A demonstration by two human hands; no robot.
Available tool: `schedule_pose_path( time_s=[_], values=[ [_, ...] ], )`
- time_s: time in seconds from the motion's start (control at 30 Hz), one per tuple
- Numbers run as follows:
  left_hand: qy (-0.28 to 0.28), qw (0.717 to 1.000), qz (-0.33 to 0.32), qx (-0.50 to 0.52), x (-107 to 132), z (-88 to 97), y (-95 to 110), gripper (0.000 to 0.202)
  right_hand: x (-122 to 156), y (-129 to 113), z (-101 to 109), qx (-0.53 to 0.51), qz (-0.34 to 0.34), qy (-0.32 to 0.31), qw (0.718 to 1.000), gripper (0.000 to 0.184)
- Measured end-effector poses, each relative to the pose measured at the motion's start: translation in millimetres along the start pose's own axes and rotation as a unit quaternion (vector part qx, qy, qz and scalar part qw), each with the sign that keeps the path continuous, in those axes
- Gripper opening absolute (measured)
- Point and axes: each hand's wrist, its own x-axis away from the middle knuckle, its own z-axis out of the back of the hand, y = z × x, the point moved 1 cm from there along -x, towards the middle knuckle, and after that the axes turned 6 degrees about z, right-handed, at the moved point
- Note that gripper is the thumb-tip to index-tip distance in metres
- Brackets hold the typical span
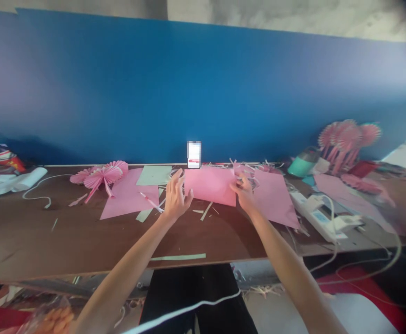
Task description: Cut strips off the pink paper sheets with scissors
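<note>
A sheet of pink paper [209, 184] lies in front of me, slightly raised at its lower right corner. At its left edge is my left hand [177, 197], with fingers stretched out and the thumb apart near the paper's lower left corner. My right hand [245, 191] pinches the sheet's right edge, thumb over the pink surface; its other fingertips are partly hidden. Larger pink sheets lie left [128, 195] and right [274, 197] of the hands. A white-and-red pen [150, 202] rests on the left sheet, near a pale green sheet [154, 176].
A phone [194, 154] stands against the blue partition [203, 93]. Folded pink paper fans lie at left [105, 176] and stand at right [349, 137]. A white power strip [314, 215] with cables and a teal container [303, 162] are on the right. Paper strips [178, 257] litter the brown table [84, 246].
</note>
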Motion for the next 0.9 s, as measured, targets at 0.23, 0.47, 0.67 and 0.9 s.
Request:
schedule_pose_path(
  time_s=[0.23,0.47,0.67,0.9],
  values=[
    [-0.168,0.967,-0.123,-0.145,-35.8,-8.4,39.8,0.053,-1.6,4.6,-6.8,-0.076,0.001,-0.061,0.995,0.063],
    [-0.215,0.955,-0.114,-0.172,-40.3,-18.2,34.5,0.032,3.1,-3.1,-9.8,-0.045,0.023,-0.088,0.995,0.056],
    [-0.204,0.958,-0.131,-0.15,-35.7,-13.8,23.5,0.046,3.8,-5.0,-9.8,0.112,0.086,-0.085,0.986,0.028],
    [-0.201,0.955,-0.145,-0.164,-14.7,-18.3,19.8,0.052,4.6,-5.5,-14.6,0.22,0.153,-0.115,0.957,0.018]
  ],
)
